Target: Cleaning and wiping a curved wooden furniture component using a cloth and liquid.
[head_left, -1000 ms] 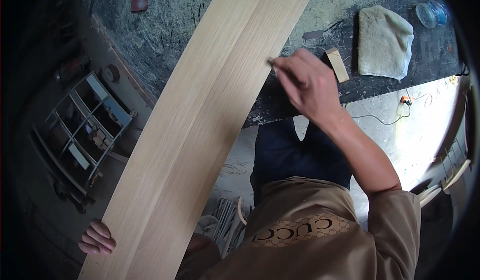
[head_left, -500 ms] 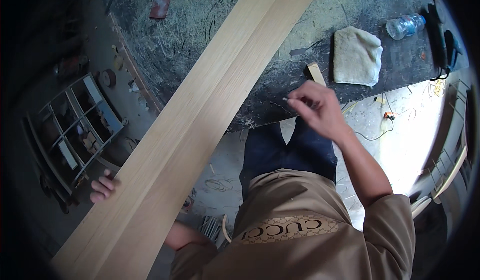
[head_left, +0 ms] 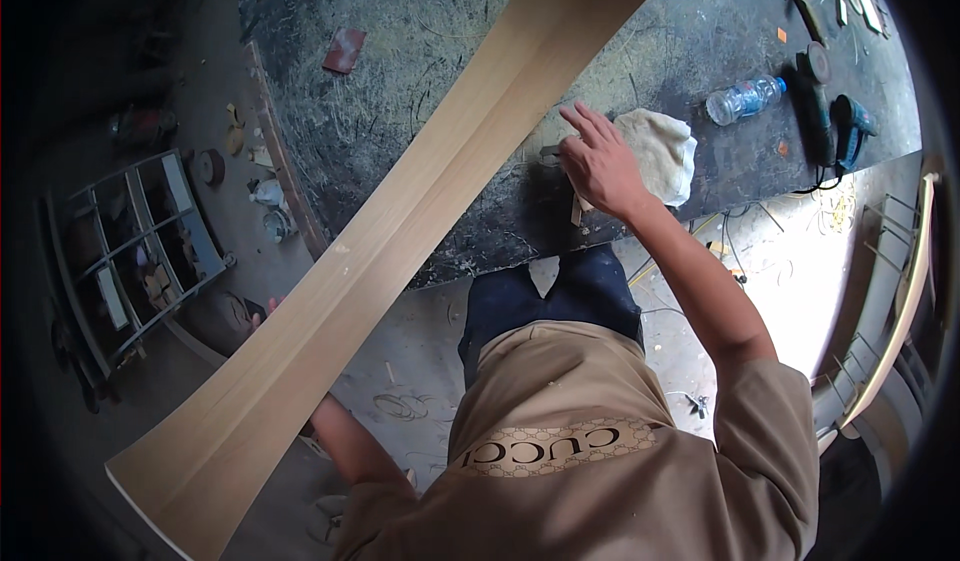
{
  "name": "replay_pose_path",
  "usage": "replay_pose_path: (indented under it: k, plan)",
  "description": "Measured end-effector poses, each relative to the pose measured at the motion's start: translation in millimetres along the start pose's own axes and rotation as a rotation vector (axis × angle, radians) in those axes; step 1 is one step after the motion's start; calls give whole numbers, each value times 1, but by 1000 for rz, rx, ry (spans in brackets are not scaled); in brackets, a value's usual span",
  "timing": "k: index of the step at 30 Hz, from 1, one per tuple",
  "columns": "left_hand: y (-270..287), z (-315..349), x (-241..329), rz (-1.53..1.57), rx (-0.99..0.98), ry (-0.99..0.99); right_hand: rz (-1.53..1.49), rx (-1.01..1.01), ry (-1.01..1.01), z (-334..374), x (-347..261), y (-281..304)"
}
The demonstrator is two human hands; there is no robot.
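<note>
A long pale wooden board (head_left: 400, 201) with a lengthwise step runs diagonally, from the lower left up over the dark workbench (head_left: 360, 131). My left hand (head_left: 263, 314) supports it from beneath; only fingertips show past its left edge, and the palm is hidden. Over the bench, just right of the board, my right hand (head_left: 606, 166) has its fingers stretched out. Close to its thumb side lies a small flat dark piece (head_left: 549, 151); whether they touch, I cannot tell. Under the wrist, a small wood block (head_left: 577, 211) shows in part. A tiny light speck (head_left: 343, 249) sits on the board.
Right of my hand lies a folded cloth (head_left: 662, 156), then a plastic bottle (head_left: 745, 101). Corded power tools (head_left: 835, 121) rest at the bench's right end. Reddish sandpaper (head_left: 344, 51) lies at the far left. A framed rack (head_left: 145, 251) stands left on the floor.
My right hand has moved up and forward over the bench, its pinched fingers now extended. My left fingers have slid farther under the board. The view has shifted, showing both board ends.
</note>
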State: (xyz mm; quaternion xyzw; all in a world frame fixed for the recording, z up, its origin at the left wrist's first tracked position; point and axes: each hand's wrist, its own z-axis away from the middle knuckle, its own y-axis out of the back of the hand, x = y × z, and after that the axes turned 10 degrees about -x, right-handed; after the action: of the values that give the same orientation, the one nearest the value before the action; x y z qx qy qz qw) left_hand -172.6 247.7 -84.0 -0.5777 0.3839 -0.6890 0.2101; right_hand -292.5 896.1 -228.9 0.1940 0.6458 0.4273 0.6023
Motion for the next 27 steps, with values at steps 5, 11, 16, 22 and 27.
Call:
replay_pose_path:
  k: [5, 11, 16, 22, 27]
  plan:
    - [26, 20, -17, -104, -124, -18, 305, 66, 46, -53, 5, -9]
    - [40, 14, -36, -153, -86, -57, 76, -275, 91, 0, -63, -110]
    - [69, 32, -46, -94, -35, -73, -445, -343, 168, 45, -122, -144]
    - [115, 26, -55, -23, 16, -91, -654, -147, -433, 110, -84, -66]
    - [149, 21, -80, 53, 57, -116, -535, 60, -711, 213, -10, -33]
